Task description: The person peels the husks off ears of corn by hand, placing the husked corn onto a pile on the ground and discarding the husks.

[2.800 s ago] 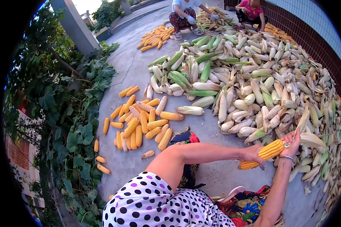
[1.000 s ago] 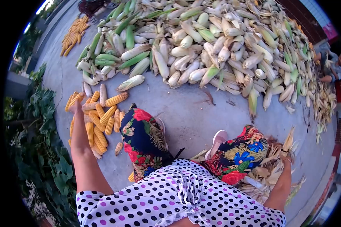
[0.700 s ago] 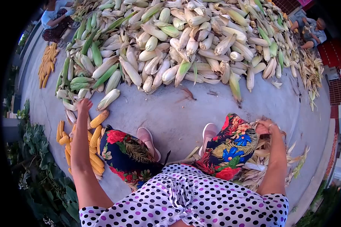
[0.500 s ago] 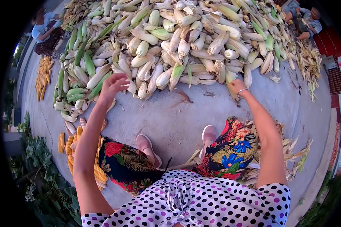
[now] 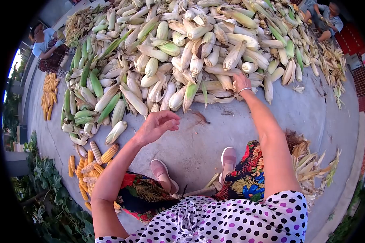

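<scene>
At the near edge of a big heap of corn ears in pale, dry husks (image 5: 184, 56), my right hand (image 5: 242, 83) has its fingers curled on one husked ear of corn. The hand itself covers much of that ear. My left hand (image 5: 159, 126) hovers over the concrete in front of the heap, fingers loosely bent and apart, nothing in it. Closest to it are the husked ears (image 5: 134, 101) along the heap's lower edge. A single husked ear (image 5: 116, 132) lies apart from them, further left.
Bare yellow cobs (image 5: 89, 170) lie by my left leg, and stripped husks (image 5: 308, 170) by my right. Another pile of yellow cobs (image 5: 50, 95) is far left. One person (image 5: 46, 46) sits at the far left, another (image 5: 328, 20) at the far right. Leafy plants (image 5: 48, 182) border the left.
My left hand has come down and right, away from the heap's left part. My right hand has moved up and left against the heap. A husked ear now shows on the concrete at left.
</scene>
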Demonstrator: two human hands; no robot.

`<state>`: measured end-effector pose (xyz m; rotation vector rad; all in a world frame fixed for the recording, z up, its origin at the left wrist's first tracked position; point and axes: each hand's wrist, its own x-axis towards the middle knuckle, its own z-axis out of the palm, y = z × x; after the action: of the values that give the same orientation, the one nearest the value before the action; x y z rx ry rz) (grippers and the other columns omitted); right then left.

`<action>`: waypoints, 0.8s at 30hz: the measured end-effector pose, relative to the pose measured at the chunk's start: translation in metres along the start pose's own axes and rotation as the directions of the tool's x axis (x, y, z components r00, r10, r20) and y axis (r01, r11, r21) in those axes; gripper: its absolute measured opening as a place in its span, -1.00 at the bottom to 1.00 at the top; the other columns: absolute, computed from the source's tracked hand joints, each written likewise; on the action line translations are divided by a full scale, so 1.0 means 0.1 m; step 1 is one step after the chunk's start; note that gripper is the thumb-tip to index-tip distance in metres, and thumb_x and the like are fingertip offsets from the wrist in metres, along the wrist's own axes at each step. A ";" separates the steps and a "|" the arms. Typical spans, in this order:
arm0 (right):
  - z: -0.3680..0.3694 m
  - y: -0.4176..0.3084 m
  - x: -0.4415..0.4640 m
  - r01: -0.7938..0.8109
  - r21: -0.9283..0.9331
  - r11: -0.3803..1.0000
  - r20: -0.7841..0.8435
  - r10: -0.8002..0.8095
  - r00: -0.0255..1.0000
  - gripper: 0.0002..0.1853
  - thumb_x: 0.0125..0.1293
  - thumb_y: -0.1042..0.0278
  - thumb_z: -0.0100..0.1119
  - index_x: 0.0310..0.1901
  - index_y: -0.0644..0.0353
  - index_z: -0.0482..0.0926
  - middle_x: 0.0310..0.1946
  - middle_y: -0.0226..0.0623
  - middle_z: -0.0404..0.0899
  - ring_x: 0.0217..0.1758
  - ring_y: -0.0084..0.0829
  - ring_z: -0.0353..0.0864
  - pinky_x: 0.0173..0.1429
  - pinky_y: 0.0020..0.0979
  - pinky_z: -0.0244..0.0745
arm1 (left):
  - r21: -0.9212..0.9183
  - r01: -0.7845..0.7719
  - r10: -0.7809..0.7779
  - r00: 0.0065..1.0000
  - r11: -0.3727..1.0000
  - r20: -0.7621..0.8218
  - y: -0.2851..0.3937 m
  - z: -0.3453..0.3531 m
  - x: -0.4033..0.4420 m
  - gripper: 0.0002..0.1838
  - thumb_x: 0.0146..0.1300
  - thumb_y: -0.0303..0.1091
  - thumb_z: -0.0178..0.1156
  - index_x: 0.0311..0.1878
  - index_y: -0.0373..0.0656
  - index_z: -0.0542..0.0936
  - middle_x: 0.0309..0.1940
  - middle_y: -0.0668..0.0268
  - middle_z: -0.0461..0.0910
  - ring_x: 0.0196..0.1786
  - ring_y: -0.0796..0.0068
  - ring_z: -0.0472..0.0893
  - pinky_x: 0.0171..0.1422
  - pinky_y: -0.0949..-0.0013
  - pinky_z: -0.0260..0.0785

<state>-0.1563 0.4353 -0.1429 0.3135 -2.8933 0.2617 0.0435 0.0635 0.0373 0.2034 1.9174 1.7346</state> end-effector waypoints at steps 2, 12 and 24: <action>-0.29 0.06 -0.08 0.058 0.056 0.997 -0.015 -0.058 0.998 -0.83 0.00 0.37 0.21 -0.37 0.17 0.45 -0.42 -0.10 0.49 -0.27 -0.04 0.53 -0.23 -0.09 0.40 | -0.057 0.018 -0.017 1.000 0.998 0.004 -0.02 -0.01 0.01 -0.71 0.36 -0.29 0.05 -0.04 -0.35 0.50 -0.18 0.20 0.56 -0.15 0.42 0.61 0.02 0.38 0.47; -2.26 -0.46 -0.47 -0.173 0.680 0.713 0.079 0.163 0.983 -0.78 0.10 0.28 0.34 -0.38 0.24 0.55 -0.53 -0.32 0.56 -0.51 -0.58 0.54 -0.41 -0.52 0.48 | -0.377 0.258 -0.242 0.966 0.890 0.091 0.03 0.16 0.07 -0.31 0.41 0.11 -0.24 0.12 -0.49 0.34 -0.04 -0.03 0.50 0.02 0.18 0.56 0.12 0.20 0.45; -2.78 -1.76 -0.85 -0.087 0.991 0.100 0.076 0.108 0.991 -0.89 0.23 0.38 0.24 -0.33 0.21 0.53 -0.41 -0.42 0.56 -0.39 -0.65 0.54 -0.27 -0.56 0.57 | -0.732 -0.292 0.048 0.941 0.616 -0.335 0.33 0.00 -0.04 -0.44 0.47 -0.07 -0.45 0.31 -0.32 0.11 0.28 -0.07 0.16 0.31 0.08 0.27 0.36 0.03 0.21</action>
<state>0.0197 0.3375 0.1308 0.2709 -2.1090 2.2799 0.0387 0.0669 0.0703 -0.2130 1.1390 2.6826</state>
